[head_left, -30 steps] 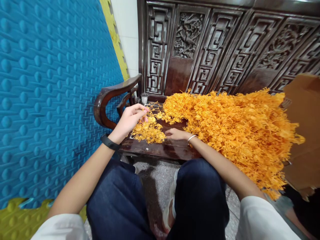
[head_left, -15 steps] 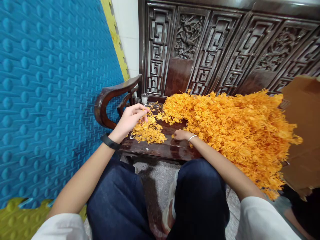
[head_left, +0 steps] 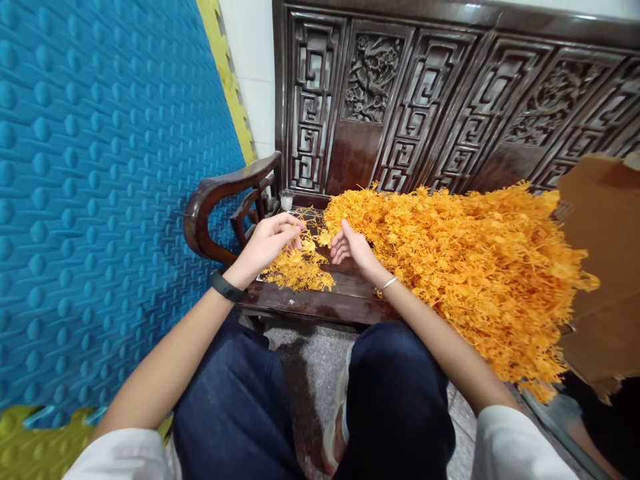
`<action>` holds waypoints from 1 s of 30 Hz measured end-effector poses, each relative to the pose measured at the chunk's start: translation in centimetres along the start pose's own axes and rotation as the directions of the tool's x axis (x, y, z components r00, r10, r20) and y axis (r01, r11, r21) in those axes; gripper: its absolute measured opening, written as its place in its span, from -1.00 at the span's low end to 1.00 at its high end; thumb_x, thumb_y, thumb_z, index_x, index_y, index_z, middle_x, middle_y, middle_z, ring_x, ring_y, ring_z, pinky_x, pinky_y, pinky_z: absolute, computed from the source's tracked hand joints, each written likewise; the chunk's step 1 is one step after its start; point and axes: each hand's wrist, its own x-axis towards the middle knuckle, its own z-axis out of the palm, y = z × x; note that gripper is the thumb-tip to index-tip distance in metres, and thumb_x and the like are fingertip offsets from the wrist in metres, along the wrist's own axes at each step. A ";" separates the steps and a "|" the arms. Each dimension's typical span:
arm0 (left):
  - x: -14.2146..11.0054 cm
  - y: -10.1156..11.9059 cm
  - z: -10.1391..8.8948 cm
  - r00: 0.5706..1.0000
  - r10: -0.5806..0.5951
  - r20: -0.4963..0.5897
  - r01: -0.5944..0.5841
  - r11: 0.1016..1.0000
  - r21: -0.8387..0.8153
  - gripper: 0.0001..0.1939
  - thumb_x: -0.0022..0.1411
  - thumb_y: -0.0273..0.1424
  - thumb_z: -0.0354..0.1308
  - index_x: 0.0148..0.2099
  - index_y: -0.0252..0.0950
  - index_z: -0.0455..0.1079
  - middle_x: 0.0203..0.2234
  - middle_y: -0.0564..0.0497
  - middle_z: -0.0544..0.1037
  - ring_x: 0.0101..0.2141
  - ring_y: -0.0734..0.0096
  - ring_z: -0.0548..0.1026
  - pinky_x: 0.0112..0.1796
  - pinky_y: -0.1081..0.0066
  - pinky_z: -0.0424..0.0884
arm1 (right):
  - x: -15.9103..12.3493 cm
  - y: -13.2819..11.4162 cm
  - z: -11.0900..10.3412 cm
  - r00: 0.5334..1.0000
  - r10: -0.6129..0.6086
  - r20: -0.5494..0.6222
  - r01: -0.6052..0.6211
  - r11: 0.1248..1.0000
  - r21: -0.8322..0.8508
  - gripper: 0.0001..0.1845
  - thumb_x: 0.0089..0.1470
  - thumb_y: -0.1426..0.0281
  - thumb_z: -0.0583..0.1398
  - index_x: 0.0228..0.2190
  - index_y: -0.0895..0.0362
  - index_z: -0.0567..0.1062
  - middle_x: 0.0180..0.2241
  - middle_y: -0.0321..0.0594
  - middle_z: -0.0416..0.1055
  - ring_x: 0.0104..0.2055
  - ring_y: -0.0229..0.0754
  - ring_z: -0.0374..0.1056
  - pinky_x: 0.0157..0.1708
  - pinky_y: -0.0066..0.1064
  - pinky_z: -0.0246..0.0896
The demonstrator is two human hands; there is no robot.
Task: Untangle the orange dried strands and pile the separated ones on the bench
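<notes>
My left hand (head_left: 275, 241), with a dark band on its wrist, is closed in a pinch over the small pile of yellow plastic flower pieces (head_left: 299, 272). A thin yellow plastic sprig (head_left: 306, 233) shows at its fingertips, partly hidden by the fingers. To its right my right hand (head_left: 354, 250) is raised above the bench, thumb up and apart from the loosely curled fingers, with nothing visible in it. Just beside that hand begins a big heap of orange plastic flower pieces (head_left: 470, 267), spread along the bench seat (head_left: 320, 303).
The dark wooden bench has a carved back (head_left: 375, 80) and a curved armrest (head_left: 200, 213) on the left. A small translucent cup (head_left: 286, 199) stands in the back corner. Cardboard (head_left: 600, 280) rises at the right; blue foam matting (head_left: 100, 200) covers the left side.
My right hand has lifted off the bench seat and moved up toward my left hand, its fingers parting. My left hand has shifted slightly right, still pinched.
</notes>
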 end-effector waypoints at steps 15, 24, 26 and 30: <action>-0.1 0.3 1.5 0.967 0.163 -0.195 -0.151 0.986 0.076 -0.71 0.17 -0.24 0.09 -0.10 -0.27 0.27 -0.26 -0.02 0.48 -0.43 0.52 0.45 -0.44 0.51 0.36 | -2.3 -3.6 1.2 0.908 -0.393 -0.146 0.393 0.919 -0.029 -0.71 -0.14 0.18 0.32 -0.48 0.10 0.41 -0.40 -0.29 0.42 -0.31 -0.27 0.38 -0.18 -0.35 0.35; -1.9 1.7 2.4 0.946 0.310 0.089 -0.320 0.937 0.136 -0.62 0.12 -0.25 0.22 -0.03 -0.28 0.34 -0.07 -0.09 0.49 -0.03 0.29 0.44 0.00 0.33 0.31 | -4.6 -5.6 2.5 0.900 -0.435 0.003 0.435 0.900 0.032 -0.77 -0.11 0.21 0.32 -0.45 0.09 0.46 -0.38 -0.29 0.44 -0.29 -0.25 0.39 -0.17 -0.30 0.35; -1.8 1.6 2.2 0.957 0.275 0.091 -0.287 0.945 0.160 -0.64 0.07 -0.27 0.26 -0.10 -0.31 0.39 -0.20 -0.06 0.55 -0.15 0.31 0.50 -0.08 0.35 0.36 | -4.6 -5.5 2.6 0.893 -0.449 -0.002 0.449 0.892 0.042 -0.78 -0.10 0.23 0.32 -0.47 0.10 0.45 -0.38 -0.29 0.43 -0.29 -0.26 0.38 -0.18 -0.32 0.34; -1.2 1.4 1.6 0.978 0.172 0.119 -0.195 0.955 0.225 -0.75 0.03 -0.30 0.28 -0.26 -0.36 0.45 -0.51 0.03 0.54 -0.40 0.40 0.49 -0.23 0.39 0.36 | -4.2 -5.2 2.4 0.882 -0.471 0.000 0.471 0.881 0.043 -0.79 -0.11 0.27 0.33 -0.47 0.10 0.44 -0.38 -0.30 0.41 -0.31 -0.28 0.36 -0.22 -0.36 0.33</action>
